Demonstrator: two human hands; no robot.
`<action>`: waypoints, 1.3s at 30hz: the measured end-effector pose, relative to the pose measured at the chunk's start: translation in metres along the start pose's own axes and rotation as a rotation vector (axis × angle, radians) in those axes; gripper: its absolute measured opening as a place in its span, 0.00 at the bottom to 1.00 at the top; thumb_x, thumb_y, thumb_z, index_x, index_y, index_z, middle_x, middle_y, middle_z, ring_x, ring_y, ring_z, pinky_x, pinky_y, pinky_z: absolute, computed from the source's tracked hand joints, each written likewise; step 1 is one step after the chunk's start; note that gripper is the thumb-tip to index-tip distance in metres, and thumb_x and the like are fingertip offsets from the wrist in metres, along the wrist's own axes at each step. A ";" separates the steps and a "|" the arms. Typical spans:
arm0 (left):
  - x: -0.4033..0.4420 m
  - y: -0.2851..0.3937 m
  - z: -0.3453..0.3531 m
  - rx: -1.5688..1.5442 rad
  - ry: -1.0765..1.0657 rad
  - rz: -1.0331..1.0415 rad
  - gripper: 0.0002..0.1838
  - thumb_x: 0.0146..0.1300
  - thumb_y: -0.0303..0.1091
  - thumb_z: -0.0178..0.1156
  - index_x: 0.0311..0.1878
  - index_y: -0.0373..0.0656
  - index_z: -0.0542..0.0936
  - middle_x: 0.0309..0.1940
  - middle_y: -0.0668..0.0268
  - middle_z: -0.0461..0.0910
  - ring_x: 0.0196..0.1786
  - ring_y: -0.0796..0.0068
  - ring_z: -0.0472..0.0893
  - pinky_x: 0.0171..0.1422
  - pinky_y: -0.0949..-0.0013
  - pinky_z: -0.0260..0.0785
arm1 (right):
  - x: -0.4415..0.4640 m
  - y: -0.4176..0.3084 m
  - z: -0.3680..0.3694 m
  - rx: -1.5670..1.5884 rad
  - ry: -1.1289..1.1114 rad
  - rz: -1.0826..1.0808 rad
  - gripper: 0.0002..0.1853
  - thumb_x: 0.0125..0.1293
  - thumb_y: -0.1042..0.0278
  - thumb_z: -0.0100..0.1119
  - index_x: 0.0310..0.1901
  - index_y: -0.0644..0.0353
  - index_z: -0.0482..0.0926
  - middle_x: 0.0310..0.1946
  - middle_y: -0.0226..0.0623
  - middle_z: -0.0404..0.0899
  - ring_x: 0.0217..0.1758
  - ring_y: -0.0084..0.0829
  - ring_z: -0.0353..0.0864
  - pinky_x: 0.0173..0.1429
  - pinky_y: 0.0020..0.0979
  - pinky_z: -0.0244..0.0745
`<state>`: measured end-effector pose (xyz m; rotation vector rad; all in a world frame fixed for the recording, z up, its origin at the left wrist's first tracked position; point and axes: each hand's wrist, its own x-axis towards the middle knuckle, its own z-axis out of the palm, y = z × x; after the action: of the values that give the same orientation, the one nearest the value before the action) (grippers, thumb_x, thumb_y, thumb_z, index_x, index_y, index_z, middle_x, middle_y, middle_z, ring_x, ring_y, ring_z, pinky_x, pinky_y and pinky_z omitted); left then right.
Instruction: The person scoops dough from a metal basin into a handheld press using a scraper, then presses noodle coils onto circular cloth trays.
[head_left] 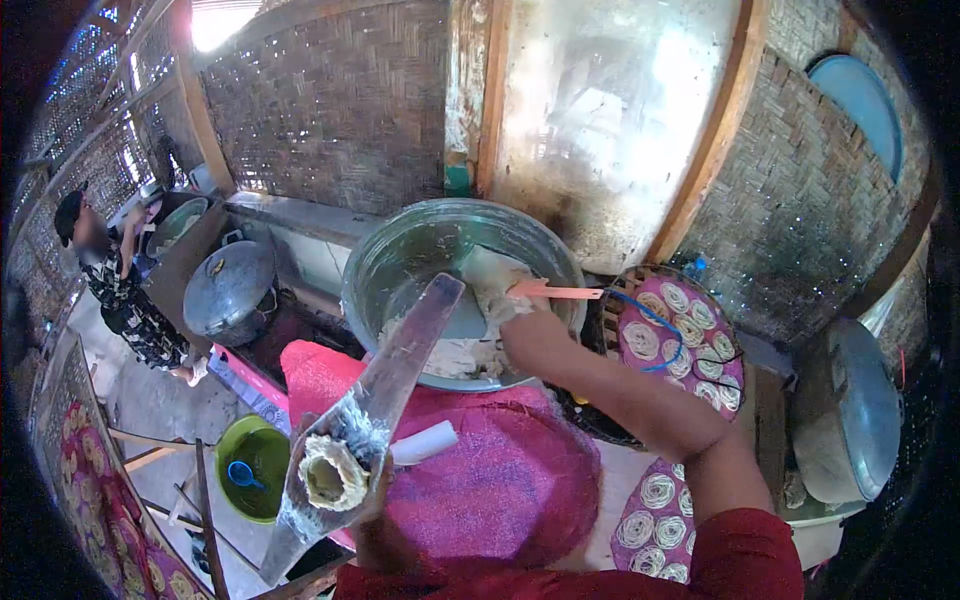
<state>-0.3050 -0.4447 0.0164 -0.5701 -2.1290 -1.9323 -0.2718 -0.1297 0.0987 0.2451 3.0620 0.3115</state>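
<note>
A long wooden press [405,370] slants in front of me, smeared with white dough. In its middle is a round opening [333,473] rimmed with pale dough. My left hand [374,500] is closed around the press near that opening, its fingers mostly hidden. A white tube [425,443] sticks out beside it. My right hand [508,312], coated in white dough, reaches into a large metal basin [362,260] and is closed on a pink-handled tool [555,290], whose working end I cannot make out. White dough [462,358] lies in the basin's near side.
Pale noodle coils lie on a pink-lined round tray [640,318] and a pink mat [620,535] at right. A pink sack [490,480] is below the basin. A lidded pot [232,290], green tub [262,440] and another person [130,290] are left. A big pot [835,420] stands right.
</note>
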 end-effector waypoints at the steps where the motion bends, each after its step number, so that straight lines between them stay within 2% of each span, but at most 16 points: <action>1: 0.000 -0.002 0.000 0.004 -0.006 -0.007 0.24 0.56 0.40 0.65 0.53 0.37 0.74 0.45 0.59 0.78 0.49 0.59 0.76 0.58 0.58 0.65 | 0.005 -0.005 0.007 0.043 0.016 -0.035 0.09 0.53 0.67 0.56 0.30 0.59 0.85 0.29 0.47 0.83 0.36 0.41 0.86 0.37 0.42 0.79; 8: -0.001 -0.011 0.005 0.017 -0.054 -0.043 0.20 0.61 0.46 0.58 0.47 0.38 0.76 0.41 0.60 0.79 0.46 0.61 0.76 0.55 0.59 0.65 | 0.013 -0.024 0.012 0.261 0.060 0.120 0.11 0.56 0.67 0.54 0.34 0.62 0.83 0.36 0.51 0.83 0.38 0.44 0.85 0.41 0.45 0.79; 11: -0.003 -0.014 0.007 0.017 -0.082 -0.064 0.21 0.63 0.48 0.55 0.45 0.38 0.77 0.39 0.60 0.80 0.44 0.61 0.76 0.54 0.60 0.66 | 0.015 -0.015 0.017 0.390 -0.068 0.115 0.13 0.56 0.67 0.52 0.38 0.64 0.82 0.39 0.52 0.82 0.40 0.48 0.84 0.43 0.47 0.79; 14: -0.003 -0.016 0.008 0.032 -0.130 -0.103 0.22 0.65 0.51 0.53 0.43 0.38 0.78 0.37 0.60 0.80 0.43 0.62 0.76 0.53 0.60 0.66 | 0.006 0.006 0.027 0.487 -0.083 0.066 0.12 0.55 0.66 0.54 0.38 0.54 0.84 0.36 0.45 0.83 0.41 0.46 0.83 0.45 0.44 0.77; 17: 0.004 0.004 0.008 0.172 -0.158 -0.104 0.24 0.68 0.53 0.50 0.40 0.39 0.79 0.35 0.61 0.80 0.42 0.63 0.76 0.52 0.61 0.66 | -0.026 0.031 -0.006 0.432 -0.041 0.171 0.15 0.57 0.64 0.52 0.40 0.64 0.81 0.42 0.51 0.81 0.42 0.51 0.83 0.46 0.46 0.77; 19: 0.012 0.035 0.018 0.352 -0.109 0.005 0.15 0.63 0.42 0.56 0.40 0.39 0.78 0.33 0.63 0.79 0.38 0.65 0.77 0.47 0.61 0.67 | -0.039 0.057 -0.019 0.430 0.077 0.173 0.13 0.57 0.65 0.53 0.41 0.60 0.82 0.39 0.52 0.82 0.41 0.49 0.83 0.46 0.46 0.77; 20: 0.021 0.040 0.024 0.353 -0.082 -0.040 0.12 0.59 0.36 0.60 0.41 0.38 0.77 0.33 0.63 0.78 0.38 0.65 0.77 0.46 0.61 0.68 | -0.055 0.067 -0.057 0.351 -0.032 0.001 0.14 0.59 0.65 0.53 0.44 0.55 0.83 0.35 0.52 0.82 0.39 0.49 0.83 0.44 0.46 0.77; 21: 0.029 0.046 0.030 0.353 -0.055 -0.086 0.11 0.56 0.30 0.63 0.42 0.38 0.77 0.34 0.63 0.78 0.38 0.65 0.77 0.45 0.61 0.69 | -0.082 0.064 -0.105 0.419 -0.184 0.170 0.14 0.64 0.61 0.55 0.50 0.49 0.81 0.31 0.39 0.84 0.34 0.30 0.84 0.39 0.33 0.78; 23: 0.048 0.022 0.047 0.071 -0.008 0.121 0.14 0.52 0.27 0.65 0.43 0.37 0.77 0.36 0.61 0.78 0.40 0.66 0.78 0.46 0.63 0.71 | -0.115 0.090 -0.138 0.583 -0.228 0.056 0.14 0.67 0.62 0.56 0.51 0.56 0.80 0.30 0.35 0.84 0.30 0.22 0.80 0.35 0.28 0.75; 26: 0.052 0.089 0.071 -0.264 -0.040 0.169 0.17 0.51 0.24 0.66 0.46 0.37 0.76 0.38 0.63 0.79 0.41 0.70 0.79 0.47 0.67 0.71 | -0.177 0.107 -0.193 0.718 -0.135 -0.041 0.16 0.65 0.64 0.59 0.51 0.61 0.80 0.28 0.31 0.81 0.27 0.18 0.75 0.33 0.26 0.72; 28: 0.043 0.115 0.080 -0.046 -0.194 0.344 0.17 0.50 0.24 0.65 0.45 0.38 0.77 0.41 0.63 0.79 0.42 0.74 0.78 0.48 0.70 0.70 | -0.216 0.104 -0.230 0.675 -0.129 -0.022 0.16 0.65 0.65 0.59 0.52 0.63 0.79 0.29 0.29 0.81 0.27 0.18 0.74 0.33 0.25 0.72; 30: 0.026 0.135 0.089 -0.184 -0.328 0.384 0.17 0.48 0.28 0.69 0.43 0.39 0.77 0.38 0.63 0.79 0.40 0.69 0.79 0.47 0.68 0.71 | -0.245 0.103 -0.250 0.753 -0.107 -0.052 0.17 0.66 0.65 0.59 0.53 0.63 0.78 0.29 0.28 0.81 0.28 0.16 0.75 0.33 0.24 0.71; 34: -0.006 0.183 0.091 -0.204 -0.566 0.339 0.17 0.46 0.31 0.71 0.40 0.41 0.77 0.34 0.63 0.78 0.38 0.65 0.78 0.44 0.64 0.71 | -0.269 0.096 -0.266 0.635 -0.249 0.023 0.15 0.66 0.64 0.58 0.52 0.61 0.80 0.28 0.28 0.81 0.28 0.15 0.74 0.32 0.21 0.69; 36: -0.018 0.204 0.092 -0.218 -0.628 0.496 0.18 0.48 0.26 0.68 0.45 0.41 0.78 0.40 0.66 0.79 0.42 0.76 0.77 0.48 0.72 0.69 | -0.270 0.089 -0.263 0.547 -0.265 -0.028 0.15 0.64 0.65 0.58 0.50 0.60 0.80 0.28 0.30 0.82 0.29 0.22 0.79 0.32 0.25 0.71; 38: -0.024 0.200 0.099 -0.216 -0.685 0.506 0.21 0.47 0.27 0.68 0.47 0.41 0.78 0.40 0.64 0.80 0.43 0.71 0.79 0.49 0.71 0.70 | -0.273 0.064 -0.260 0.041 0.035 -0.022 0.14 0.61 0.63 0.59 0.47 0.58 0.82 0.29 0.33 0.83 0.32 0.32 0.82 0.39 0.35 0.73; 39: -0.026 0.201 0.101 0.001 -0.660 0.572 0.22 0.46 0.28 0.68 0.48 0.41 0.78 0.41 0.63 0.80 0.43 0.69 0.79 0.49 0.69 0.70 | -0.272 0.049 -0.252 -0.127 0.206 -0.027 0.13 0.59 0.63 0.59 0.44 0.55 0.83 0.29 0.32 0.83 0.35 0.34 0.82 0.46 0.39 0.71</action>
<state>-0.1878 -0.3353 0.1759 -1.7847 -1.9380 -1.5356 -0.0134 -0.1763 0.3653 0.1753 3.2258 0.5608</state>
